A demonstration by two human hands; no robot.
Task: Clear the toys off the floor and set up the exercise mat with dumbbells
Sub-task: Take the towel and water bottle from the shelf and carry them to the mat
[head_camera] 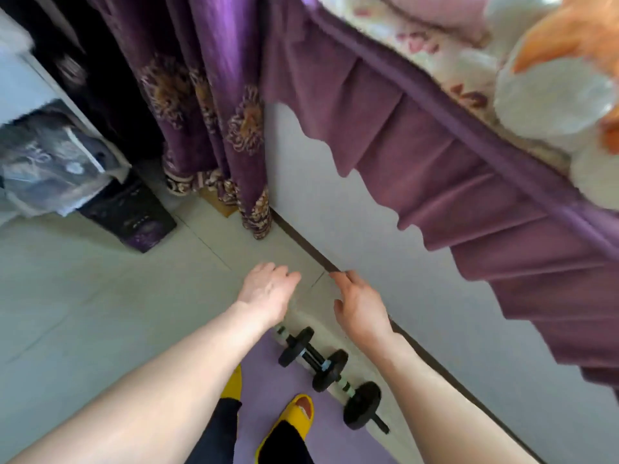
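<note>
On the pale tile floor [83,313] lies 1 purple mat [268,373], with 2 black dumbbells [313,358] end to end along its far edge, possibly partly off it. The left hand [266,293] and right hand [360,306] hover above, both empty with fingers loosely apart. 2 yellow slippers [291,420] stand on the mat.

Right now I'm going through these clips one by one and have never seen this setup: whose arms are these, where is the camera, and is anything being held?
There is no machine here. A person wears one wide-angle camera on the head, looking down at their own bare arms. The left hand and right hand are both empty, fingers loosely spread above the floor. Below them lies a purple exercise mat, with the person's yellow slippers standing on it. Black dumbbells lie along the mat's edge near the wall. A purple curtain hangs ahead, and a plush toy sits on the bed at upper right.
</note>
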